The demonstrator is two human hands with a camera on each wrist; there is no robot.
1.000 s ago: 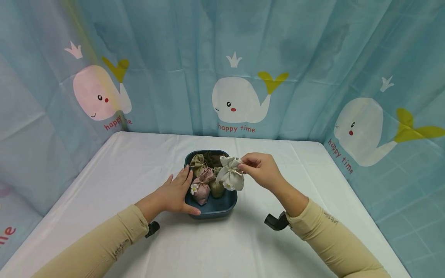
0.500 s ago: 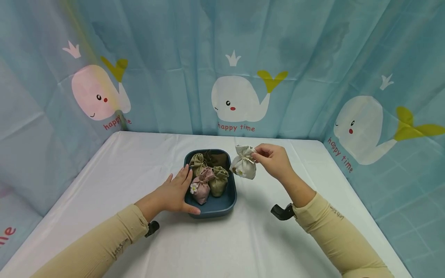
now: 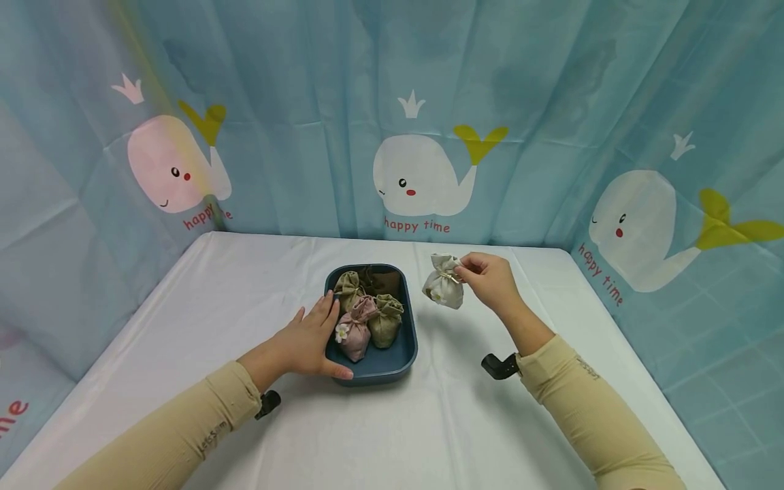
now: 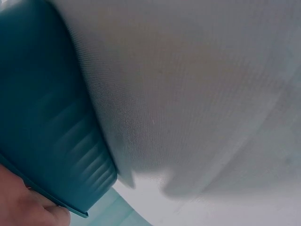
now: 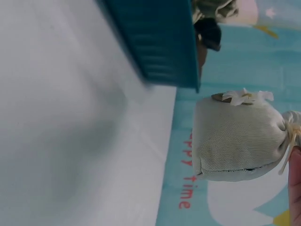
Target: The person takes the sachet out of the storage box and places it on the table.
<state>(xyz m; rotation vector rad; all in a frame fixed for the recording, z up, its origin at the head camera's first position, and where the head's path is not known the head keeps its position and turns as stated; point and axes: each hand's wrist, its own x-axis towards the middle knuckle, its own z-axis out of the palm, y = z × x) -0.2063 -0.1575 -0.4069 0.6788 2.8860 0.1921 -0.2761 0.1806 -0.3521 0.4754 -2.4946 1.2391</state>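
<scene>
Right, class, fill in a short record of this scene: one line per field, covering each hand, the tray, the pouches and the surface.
left hand: fingers straight, resting against the left side of the tray
right hand: pinches the tied neck of the white pouch, held in the air to the right of the tray
tray: dark blue, on the table
pouches in tray: pink pouch, two olive pouches, one dark one at the back
table: covered in white cloth
backdrop: blue curtain with whales

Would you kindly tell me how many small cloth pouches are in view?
5: a white pouch in the right hand; olive, dark brown, pink and green pouches in the blue tray. Others may be hidden.
</scene>
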